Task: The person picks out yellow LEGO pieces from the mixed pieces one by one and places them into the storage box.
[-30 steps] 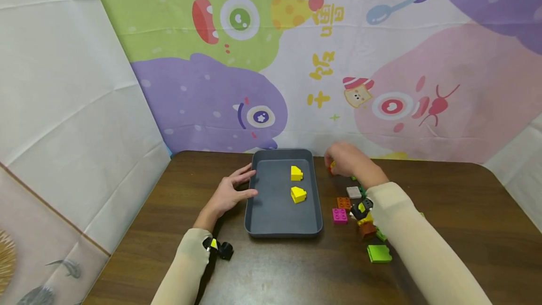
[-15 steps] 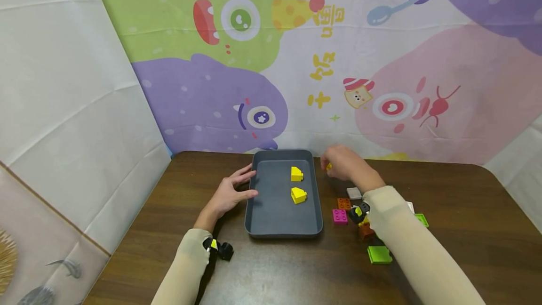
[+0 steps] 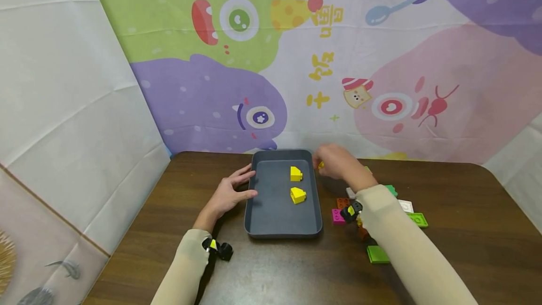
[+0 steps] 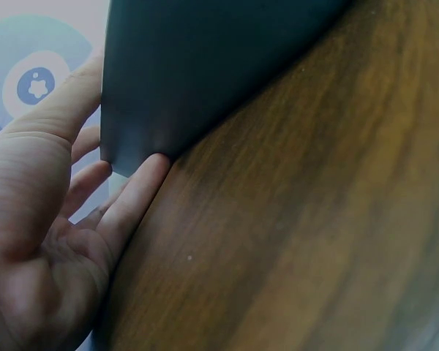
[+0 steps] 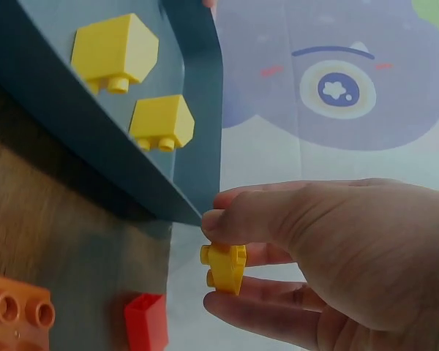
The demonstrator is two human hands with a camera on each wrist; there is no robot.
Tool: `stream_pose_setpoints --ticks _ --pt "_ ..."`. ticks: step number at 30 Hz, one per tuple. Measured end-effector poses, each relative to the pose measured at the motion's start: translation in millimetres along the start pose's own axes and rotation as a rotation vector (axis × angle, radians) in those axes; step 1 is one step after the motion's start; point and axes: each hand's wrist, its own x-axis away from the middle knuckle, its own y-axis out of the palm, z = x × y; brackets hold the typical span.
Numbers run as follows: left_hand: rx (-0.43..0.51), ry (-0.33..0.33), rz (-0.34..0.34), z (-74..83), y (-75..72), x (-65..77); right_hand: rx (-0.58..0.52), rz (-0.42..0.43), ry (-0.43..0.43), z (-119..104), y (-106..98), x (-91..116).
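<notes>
My right hand pinches a small yellow toy brick between thumb and fingers, just outside the right wall of the dark grey tray. Part of that brick is covered by the fingers. Inside the tray lie two more yellow bricks with sloped sides, the farther brick and the nearer brick, apart from each other. On the opposite side, my left hand has its fingers spread along the tray's left edge. The left wrist view shows its fingertips against the outer tray wall.
Right of the tray lie loose bricks, partly under my right forearm: pink, orange, white and lime green. A red brick lies below my right hand in the right wrist view. A printed cloth hangs behind the table.
My right hand has moved left to the tray's right edge with the yellow brick. White and green pieces right of the forearm have come into sight. The left hand stays put.
</notes>
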Motion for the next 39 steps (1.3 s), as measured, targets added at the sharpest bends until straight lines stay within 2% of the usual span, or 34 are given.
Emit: stream_pose_setpoints --ticks 6,12,20,28,32,39 --pt "-0.002 0.005 -0.001 0.4 -0.4 -0.6 -0.009 0.008 -0.003 -7 -1 -3" --pt "-0.004 0.026 0.005 -2.9 -1.0 -2.1 0.000 -0.022 -0.016 -15 0 -6" --pt "-0.038 0.044 0.021 -14.7 1.9 -5.2 -0.029 -0.025 -0.043 -21 7 -12" --pt "0.003 0.005 0.002 -5.2 -0.1 -4.2 -0.034 0.012 -0.083 -26 11 -13" --pt "-0.004 -0.001 -0.008 -4.2 -0.5 -4.7 -0.036 0.037 -0.112 -30 13 -14" --pt "-0.003 0.004 -0.004 -3.3 -0.4 -1.6 -0.066 0.002 -0.097 -44 17 -22"
